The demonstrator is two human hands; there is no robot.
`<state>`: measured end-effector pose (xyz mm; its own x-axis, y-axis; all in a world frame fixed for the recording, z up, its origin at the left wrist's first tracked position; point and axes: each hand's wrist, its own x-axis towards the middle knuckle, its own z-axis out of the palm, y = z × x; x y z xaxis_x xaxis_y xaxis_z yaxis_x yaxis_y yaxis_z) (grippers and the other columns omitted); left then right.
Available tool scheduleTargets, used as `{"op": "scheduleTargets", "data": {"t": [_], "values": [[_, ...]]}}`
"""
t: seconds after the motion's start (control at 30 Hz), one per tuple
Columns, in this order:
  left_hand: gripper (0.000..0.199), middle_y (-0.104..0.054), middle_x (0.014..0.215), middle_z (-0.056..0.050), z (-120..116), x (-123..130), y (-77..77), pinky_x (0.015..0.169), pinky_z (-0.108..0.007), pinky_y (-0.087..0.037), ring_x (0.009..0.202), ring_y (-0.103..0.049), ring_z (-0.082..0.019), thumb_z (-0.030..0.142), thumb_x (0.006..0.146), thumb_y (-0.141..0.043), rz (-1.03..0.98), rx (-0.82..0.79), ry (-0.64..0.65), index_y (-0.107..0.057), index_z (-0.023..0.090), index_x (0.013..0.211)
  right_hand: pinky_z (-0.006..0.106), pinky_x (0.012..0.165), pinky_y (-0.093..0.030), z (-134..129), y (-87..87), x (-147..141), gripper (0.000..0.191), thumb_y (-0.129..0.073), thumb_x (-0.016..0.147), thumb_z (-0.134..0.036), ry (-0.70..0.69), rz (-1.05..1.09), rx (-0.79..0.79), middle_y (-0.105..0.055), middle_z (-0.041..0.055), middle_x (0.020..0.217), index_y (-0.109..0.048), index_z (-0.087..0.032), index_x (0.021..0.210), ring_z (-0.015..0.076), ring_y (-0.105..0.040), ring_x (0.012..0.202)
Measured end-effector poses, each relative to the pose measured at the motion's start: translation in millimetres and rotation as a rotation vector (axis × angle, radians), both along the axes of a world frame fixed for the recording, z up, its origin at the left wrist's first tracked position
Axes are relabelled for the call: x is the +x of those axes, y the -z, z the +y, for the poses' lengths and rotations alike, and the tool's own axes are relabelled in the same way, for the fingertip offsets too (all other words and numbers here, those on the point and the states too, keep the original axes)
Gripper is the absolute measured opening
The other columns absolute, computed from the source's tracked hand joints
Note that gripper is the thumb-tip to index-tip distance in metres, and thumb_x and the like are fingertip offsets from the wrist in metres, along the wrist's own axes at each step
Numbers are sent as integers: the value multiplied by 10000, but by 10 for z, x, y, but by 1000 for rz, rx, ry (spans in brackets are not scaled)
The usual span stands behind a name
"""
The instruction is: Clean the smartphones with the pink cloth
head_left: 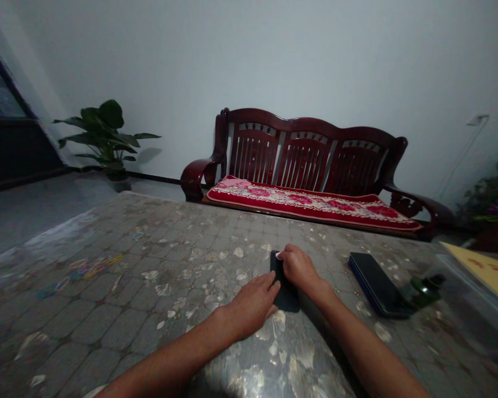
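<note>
A dark, flat, phone-like slab [288, 298] lies on the patterned tablecloth in front of me. My left hand [255, 297] rests at its left side, fingers stretched out, with the fingertips touching its edge and surface. Over its upper part, my right hand [297, 266] is closed in a pinch. A small white piece [279, 255], perhaps tissue or a wipe, shows at those fingertips against the dark surface; most of it is hidden by the fingers.
To the right lie stacked dark flat cases [375, 282], a green bottle [423, 292] and a clear plastic box [475, 304] with a yellow sheet [483, 271]. Colourful rubber bands [93, 268] are scattered on the tablecloth [149, 342] at left. A wooden bench [302, 149] stands behind.
</note>
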<state>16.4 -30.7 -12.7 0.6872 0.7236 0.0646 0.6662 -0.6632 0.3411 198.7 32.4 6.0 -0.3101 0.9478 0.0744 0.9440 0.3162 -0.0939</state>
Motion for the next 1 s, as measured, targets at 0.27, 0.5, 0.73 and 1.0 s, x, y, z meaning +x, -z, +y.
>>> {"op": "scheduleTargets", "data": {"t": [0.27, 0.5, 0.73, 1.0], "values": [[491, -488, 1487, -222, 4, -3, 20, 1133, -475, -432, 1355, -507, -347, 236, 910, -635, 19, 43, 13, -531, 112, 1374, 256, 844, -402, 9, 8, -29, 343, -446, 941, -91, 2, 13, 11, -665, 104, 1040, -752, -177, 1070, 209, -585, 1011], [498, -477, 1500, -222, -10, 0, -42, 1136, -466, -432, 1367, -497, -348, 226, 905, -642, 48, 31, 12, -527, 114, 1377, 253, 878, -398, 61, 40, -68, 368, -439, 949, -84, 8, 36, 17, -660, 106, 1071, -740, -184, 1136, 212, -576, 1046], [471, -502, 1476, -208, 1, -3, 0, 1131, -476, -430, 1357, -504, -343, 223, 903, -631, 9, 43, 14, -535, 134, 1355, 253, 859, -416, 64, 27, -58, 364, -431, 938, -82, -11, 36, 17, -668, 107, 1037, -758, -178, 1066, 211, -588, 1017], [491, -449, 1514, -240, 0, -9, -7, 1136, -505, -419, 1380, -474, -369, 219, 911, -626, 13, 6, 13, -522, 107, 1377, 271, 915, -418, 118, 25, -56, 410, -423, 921, -65, 14, 54, 17, -672, 118, 1080, -745, -174, 1149, 217, -581, 1064]]}}
